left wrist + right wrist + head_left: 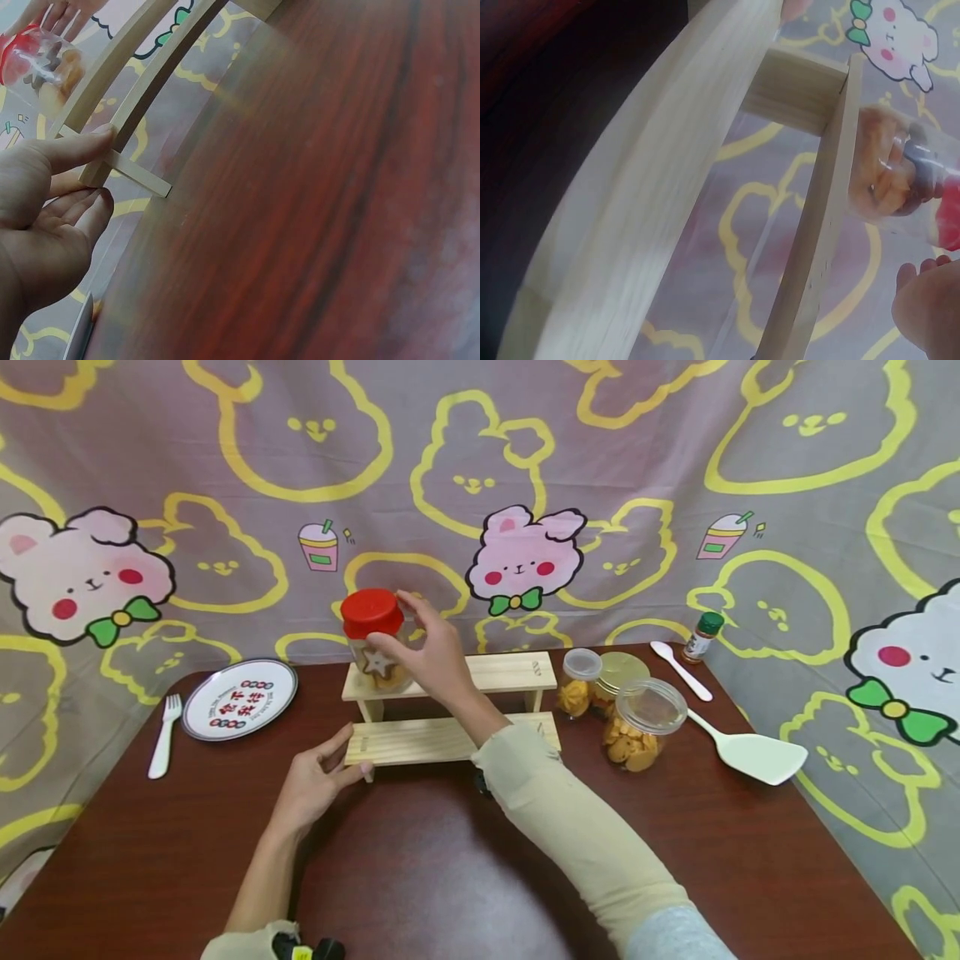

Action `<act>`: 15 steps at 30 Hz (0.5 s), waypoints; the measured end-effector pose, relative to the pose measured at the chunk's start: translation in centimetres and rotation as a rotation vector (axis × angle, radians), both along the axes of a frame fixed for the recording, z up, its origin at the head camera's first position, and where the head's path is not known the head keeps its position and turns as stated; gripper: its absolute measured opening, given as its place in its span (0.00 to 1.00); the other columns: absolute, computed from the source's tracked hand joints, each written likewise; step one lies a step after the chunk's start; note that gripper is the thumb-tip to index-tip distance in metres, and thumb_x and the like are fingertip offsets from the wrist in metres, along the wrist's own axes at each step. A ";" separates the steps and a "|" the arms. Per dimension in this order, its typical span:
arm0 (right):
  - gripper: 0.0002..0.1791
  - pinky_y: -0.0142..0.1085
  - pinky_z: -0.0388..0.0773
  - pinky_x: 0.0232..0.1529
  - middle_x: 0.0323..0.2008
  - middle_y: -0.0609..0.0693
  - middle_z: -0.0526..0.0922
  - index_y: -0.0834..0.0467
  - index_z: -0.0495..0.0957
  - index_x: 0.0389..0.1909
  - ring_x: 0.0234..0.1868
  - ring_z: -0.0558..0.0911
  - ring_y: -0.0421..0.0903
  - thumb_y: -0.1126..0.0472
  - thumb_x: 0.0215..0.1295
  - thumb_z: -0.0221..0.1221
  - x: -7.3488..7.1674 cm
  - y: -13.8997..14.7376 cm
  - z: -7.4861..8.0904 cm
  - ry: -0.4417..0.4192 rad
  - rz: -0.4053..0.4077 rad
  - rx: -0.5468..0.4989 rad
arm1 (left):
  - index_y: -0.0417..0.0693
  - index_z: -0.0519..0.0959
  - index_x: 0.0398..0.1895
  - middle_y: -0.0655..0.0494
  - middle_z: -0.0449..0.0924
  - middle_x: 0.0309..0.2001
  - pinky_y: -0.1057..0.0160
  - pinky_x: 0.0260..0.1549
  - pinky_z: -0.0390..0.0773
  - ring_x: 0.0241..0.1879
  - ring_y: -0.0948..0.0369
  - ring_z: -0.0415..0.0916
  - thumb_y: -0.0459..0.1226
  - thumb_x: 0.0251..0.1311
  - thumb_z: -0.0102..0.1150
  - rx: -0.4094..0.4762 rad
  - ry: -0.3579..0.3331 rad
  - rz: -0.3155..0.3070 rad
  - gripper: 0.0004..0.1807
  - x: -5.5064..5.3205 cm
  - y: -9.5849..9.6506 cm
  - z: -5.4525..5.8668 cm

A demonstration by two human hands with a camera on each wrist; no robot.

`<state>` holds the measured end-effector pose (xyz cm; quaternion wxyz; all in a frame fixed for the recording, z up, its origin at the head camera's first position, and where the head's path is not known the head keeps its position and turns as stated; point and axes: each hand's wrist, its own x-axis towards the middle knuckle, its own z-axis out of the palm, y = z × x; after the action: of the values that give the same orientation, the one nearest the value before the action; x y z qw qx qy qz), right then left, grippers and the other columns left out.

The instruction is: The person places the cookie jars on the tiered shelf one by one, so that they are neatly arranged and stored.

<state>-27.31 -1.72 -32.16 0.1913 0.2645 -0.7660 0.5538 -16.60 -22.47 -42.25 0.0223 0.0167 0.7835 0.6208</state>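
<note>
A two-tier wooden stand (420, 740) is on the brown table. My left hand (312, 783) grips the left end of its lower step, thumb on one side and fingers beneath, as the left wrist view shows. On the upper step's left part is a clear jar (380, 660) with a red lid (371, 612) and a star shape on its front. My right hand (438, 656) holds this jar near the lid, thumb in front and fingers round the far right side. In the right wrist view brownish contents show through the jar (889, 169).
Left of the stand lie a plate (225, 722) and a white fork (162, 745). At right are several cookie jars, including a clear-lidded jar (637, 739), plus a pale spatula (757, 757), a white spoon (678, 670) and a green-capped bottle (701, 639). A patterned cloth (637, 443) hangs behind.
</note>
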 end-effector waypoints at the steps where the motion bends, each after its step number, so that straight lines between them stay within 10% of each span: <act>1: 0.37 0.32 0.76 0.57 0.64 0.53 0.78 0.61 0.71 0.70 0.60 0.77 0.47 0.54 0.62 0.72 0.0 0.1 0.0 0.009 -0.005 0.000 | 0.36 0.62 0.75 0.46 0.59 0.76 0.77 0.55 0.71 0.72 0.51 0.58 0.32 0.61 0.71 0.000 0.000 -0.001 0.42 0.0 0.0 0.0; 15: 0.31 0.35 0.75 0.62 0.63 0.52 0.78 0.61 0.75 0.65 0.63 0.75 0.42 0.57 0.63 0.71 0.6 2.7 -0.7 0.047 0.029 -0.051 | 0.33 0.60 0.75 0.45 0.57 0.76 0.77 0.55 0.71 0.73 0.50 0.56 0.29 0.61 0.70 0.031 -0.005 -0.008 0.42 0.1 0.1 0.2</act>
<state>-26.67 0.94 -32.91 0.2078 0.2834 -0.7429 0.5697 -16.51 -22.41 -42.05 0.0266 0.0186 0.7738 0.6326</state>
